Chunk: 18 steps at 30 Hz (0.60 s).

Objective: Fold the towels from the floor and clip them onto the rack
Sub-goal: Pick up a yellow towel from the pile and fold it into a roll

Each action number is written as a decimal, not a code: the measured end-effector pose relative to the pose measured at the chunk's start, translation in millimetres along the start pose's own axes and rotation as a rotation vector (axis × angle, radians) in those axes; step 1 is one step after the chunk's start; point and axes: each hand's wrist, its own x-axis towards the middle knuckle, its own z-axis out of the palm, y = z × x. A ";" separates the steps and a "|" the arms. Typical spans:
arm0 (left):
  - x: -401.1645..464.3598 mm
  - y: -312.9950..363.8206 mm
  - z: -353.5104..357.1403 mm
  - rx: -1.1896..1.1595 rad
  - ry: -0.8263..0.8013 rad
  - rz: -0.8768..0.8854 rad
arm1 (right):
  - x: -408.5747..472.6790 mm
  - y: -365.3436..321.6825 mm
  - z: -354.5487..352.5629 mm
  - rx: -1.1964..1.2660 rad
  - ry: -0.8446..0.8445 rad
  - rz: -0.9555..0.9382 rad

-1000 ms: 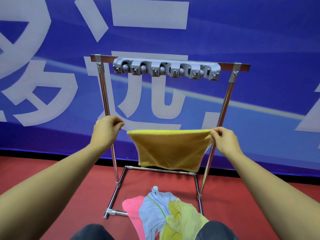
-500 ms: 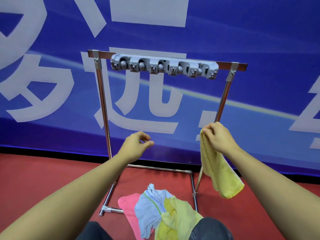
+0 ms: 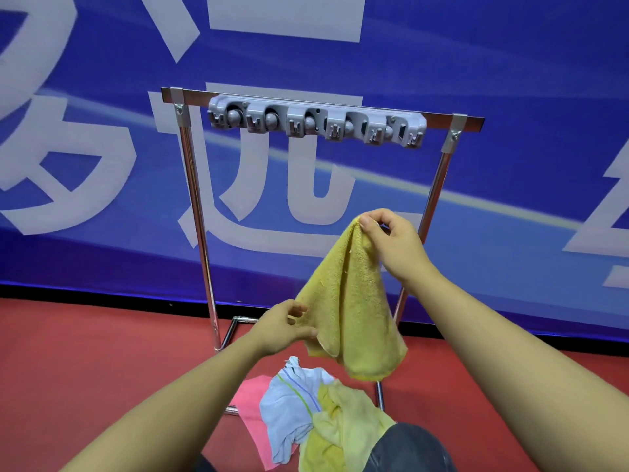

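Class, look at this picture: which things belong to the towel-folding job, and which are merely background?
Part of the job:
- mustard towel, pinched by the right hand, left hand gripping its lower edge
- pile of towels on the floor
- rack with its grey clip bar

Background:
- blue banner
- red floor

Bare forearms (image 3: 510, 356), no sleeves; dark denim knee (image 3: 412, 449).

Head-worn view, forward and down
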 end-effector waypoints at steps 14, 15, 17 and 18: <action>5.2 37.3 52.1 -0.208 0.137 0.050 | 14.3 -31.1 38.2 0.174 -0.037 -0.031; 7.7 38.2 53.3 -0.210 0.175 0.044 | 14.1 -33.3 38.3 0.190 -0.043 -0.031; 10.8 38.8 52.8 -0.189 0.208 0.053 | 15.2 -35.2 36.6 0.194 -0.039 -0.035; 11.1 38.0 51.2 -0.168 0.200 0.067 | 16.8 -34.4 34.8 0.184 -0.031 -0.038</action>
